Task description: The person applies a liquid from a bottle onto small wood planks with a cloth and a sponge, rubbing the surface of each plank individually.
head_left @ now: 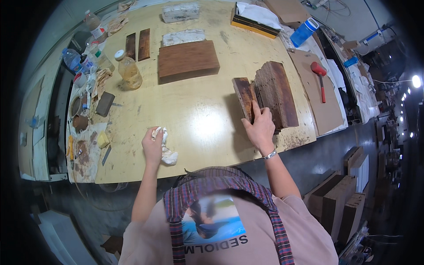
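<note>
Worktable (pixel 185 106) | hands: left (pixel 152 146) pinching white wad (pixel 169 157) | right (pixel 261 130) extended, touching board (pixel 243 93)

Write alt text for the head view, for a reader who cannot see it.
A person's right hand touches a dark wooden board beside a group of boards on a pale table; the left hand holds a crumpled white cloth or tissue. Farther back are a brown block and a capped bottle.

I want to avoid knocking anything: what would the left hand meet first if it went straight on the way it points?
Probably the block, near its left end. The left hand is curled around the cloth, so its heading is approximate. The bottle stands left of that line.
</note>
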`<state>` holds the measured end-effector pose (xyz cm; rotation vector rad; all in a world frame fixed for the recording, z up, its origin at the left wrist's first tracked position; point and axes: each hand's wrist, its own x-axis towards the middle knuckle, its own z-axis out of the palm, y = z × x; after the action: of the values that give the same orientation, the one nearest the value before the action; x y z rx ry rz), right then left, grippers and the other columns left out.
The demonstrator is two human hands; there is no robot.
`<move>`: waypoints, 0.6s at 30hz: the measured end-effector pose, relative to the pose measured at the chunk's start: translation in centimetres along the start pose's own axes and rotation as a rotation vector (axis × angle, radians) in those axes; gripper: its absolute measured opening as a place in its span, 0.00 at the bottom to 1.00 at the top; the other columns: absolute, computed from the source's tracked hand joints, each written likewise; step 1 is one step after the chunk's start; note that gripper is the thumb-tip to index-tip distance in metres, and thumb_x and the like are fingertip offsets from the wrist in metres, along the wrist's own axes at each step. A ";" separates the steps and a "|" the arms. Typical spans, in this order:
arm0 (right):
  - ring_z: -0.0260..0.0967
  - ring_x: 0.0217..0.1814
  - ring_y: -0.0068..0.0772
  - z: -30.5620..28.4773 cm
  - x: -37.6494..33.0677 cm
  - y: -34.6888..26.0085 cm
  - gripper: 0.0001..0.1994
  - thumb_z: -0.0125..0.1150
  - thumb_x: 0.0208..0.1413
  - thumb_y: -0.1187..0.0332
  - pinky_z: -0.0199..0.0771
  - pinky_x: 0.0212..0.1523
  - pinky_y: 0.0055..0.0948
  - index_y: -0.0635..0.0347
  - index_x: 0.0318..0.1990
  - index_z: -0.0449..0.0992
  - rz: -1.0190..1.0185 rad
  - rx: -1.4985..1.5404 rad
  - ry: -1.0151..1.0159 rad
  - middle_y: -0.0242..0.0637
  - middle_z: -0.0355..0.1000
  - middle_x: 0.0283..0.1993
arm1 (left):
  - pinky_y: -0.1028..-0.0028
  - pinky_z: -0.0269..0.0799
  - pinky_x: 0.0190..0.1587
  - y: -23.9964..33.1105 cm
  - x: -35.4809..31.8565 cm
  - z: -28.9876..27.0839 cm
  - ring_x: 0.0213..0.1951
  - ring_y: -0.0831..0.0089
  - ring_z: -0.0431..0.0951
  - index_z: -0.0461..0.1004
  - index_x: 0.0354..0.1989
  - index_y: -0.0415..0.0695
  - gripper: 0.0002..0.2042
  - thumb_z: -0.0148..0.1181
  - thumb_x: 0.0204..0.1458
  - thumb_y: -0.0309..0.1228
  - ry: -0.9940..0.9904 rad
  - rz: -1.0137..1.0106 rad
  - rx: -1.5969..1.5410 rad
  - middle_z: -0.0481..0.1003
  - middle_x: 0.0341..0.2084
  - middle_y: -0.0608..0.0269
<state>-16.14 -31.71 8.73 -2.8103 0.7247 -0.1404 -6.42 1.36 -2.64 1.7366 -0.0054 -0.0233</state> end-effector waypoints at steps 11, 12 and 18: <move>0.57 0.65 0.53 4.1 1.6 1.5 0.30 0.68 0.45 0.73 0.57 0.65 0.47 0.57 0.60 0.69 -0.146 -0.195 0.352 0.52 0.62 0.61 | 0.76 0.71 0.34 0.2 0.9 2.1 0.29 0.79 0.75 0.76 0.40 0.37 0.07 0.59 0.56 0.27 -0.144 -0.033 0.106 0.78 0.27 0.65; 0.57 0.65 0.53 4.3 2.0 1.9 0.29 0.68 0.44 0.73 0.56 0.65 0.48 0.57 0.59 0.70 -0.139 -0.208 0.339 0.52 0.62 0.61 | 0.76 0.72 0.34 -0.5 0.8 2.2 0.29 0.79 0.75 0.76 0.40 0.37 0.07 0.59 0.56 0.27 -0.154 -0.011 0.134 0.78 0.27 0.64; 0.65 0.53 0.44 3.9 3.5 0.2 0.21 0.69 0.40 0.73 0.65 0.52 0.39 0.55 0.46 0.77 -0.243 -0.057 0.307 0.39 0.69 0.47 | 0.74 0.73 0.35 -1.6 0.9 1.8 0.31 0.75 0.78 0.77 0.40 0.39 0.07 0.61 0.55 0.27 -0.169 0.028 0.203 0.79 0.28 0.60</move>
<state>-12.55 -32.78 5.05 -2.9569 0.4463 -0.6136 -5.60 -0.14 -4.49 1.9324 -0.1615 -0.1539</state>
